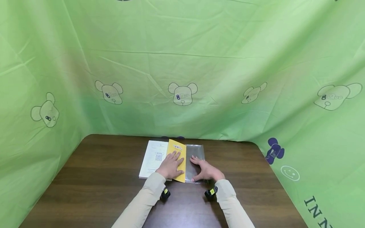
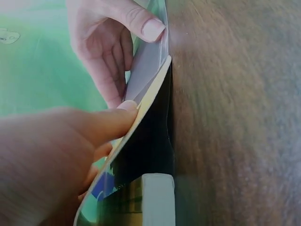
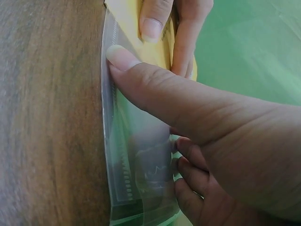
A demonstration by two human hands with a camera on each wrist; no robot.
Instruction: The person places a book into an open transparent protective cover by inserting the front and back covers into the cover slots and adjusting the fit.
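A book lies with its white page side [image 1: 153, 158] showing on the left and its yellow cover [image 1: 183, 155] folded out to the right. My left hand [image 1: 170, 167] rests on the yellow cover with fingers spread. In the left wrist view the cover [image 2: 153, 89] slants up from the table, my left thumb [image 2: 113, 123] on its upper face. A clear plastic book cover [image 1: 195, 150] extends rightward from the yellow cover's edge. My right hand [image 1: 207, 170] touches this plastic, thumb apart from the fingers; its thumb [image 3: 141, 77] lies along the plastic's near edge [image 3: 107, 122].
The brown wooden table [image 1: 99, 177] spreads out on both sides of the book. Green cloth [image 1: 182, 63] with printed bear heads hangs behind and at the sides. Each wrist wears a small black camera [image 1: 211, 193].
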